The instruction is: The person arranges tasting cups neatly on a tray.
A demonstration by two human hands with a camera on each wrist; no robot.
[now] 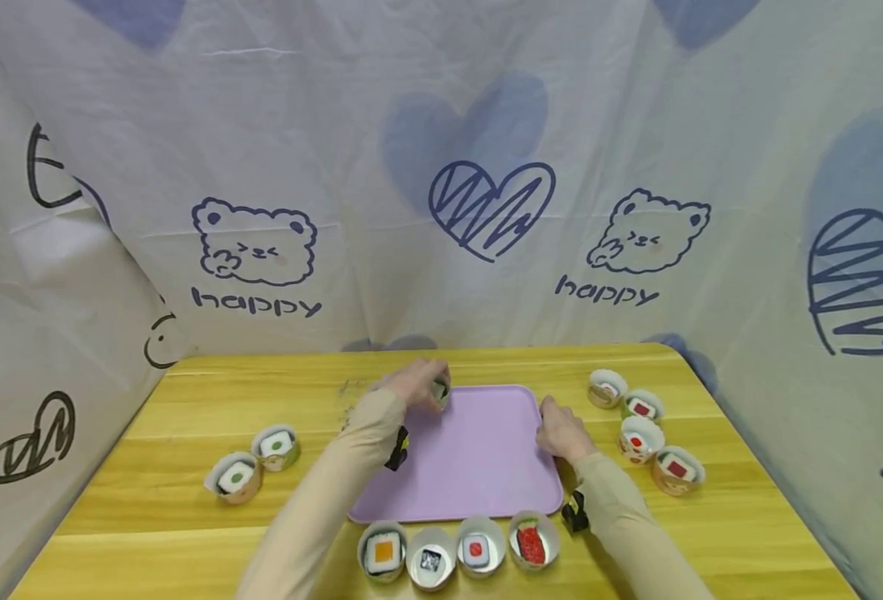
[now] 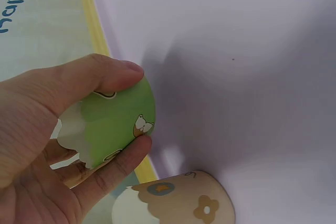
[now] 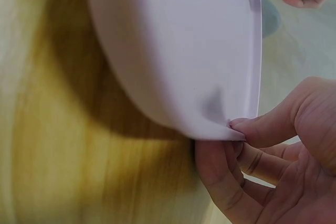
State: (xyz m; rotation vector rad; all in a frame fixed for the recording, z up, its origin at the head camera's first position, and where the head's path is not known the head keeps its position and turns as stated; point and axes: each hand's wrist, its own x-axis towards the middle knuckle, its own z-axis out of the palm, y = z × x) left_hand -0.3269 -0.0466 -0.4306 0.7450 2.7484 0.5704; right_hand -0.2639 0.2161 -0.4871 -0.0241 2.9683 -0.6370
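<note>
A lilac tray (image 1: 479,458) lies on the wooden table. Over its far left corner, my left hand (image 1: 414,384) holds a small green paper cup (image 2: 119,121) between thumb and fingers. The left wrist view also shows a brown paper cup (image 2: 186,202) with a flower print close below it; in the head view my hand covers that spot. On the tray's right side, my right hand (image 1: 564,429) pinches the rim, thumb above and fingers below, as the right wrist view shows. What the green cup contains is mostly hidden.
Several cups with toy sushi, one with an orange-topped piece (image 1: 383,552), line the tray's near edge. Two cups with green-dotted pieces (image 1: 277,445) stand at left. More cups (image 1: 676,470) stand at right. A printed cloth (image 1: 381,275) hangs behind the table (image 1: 186,417).
</note>
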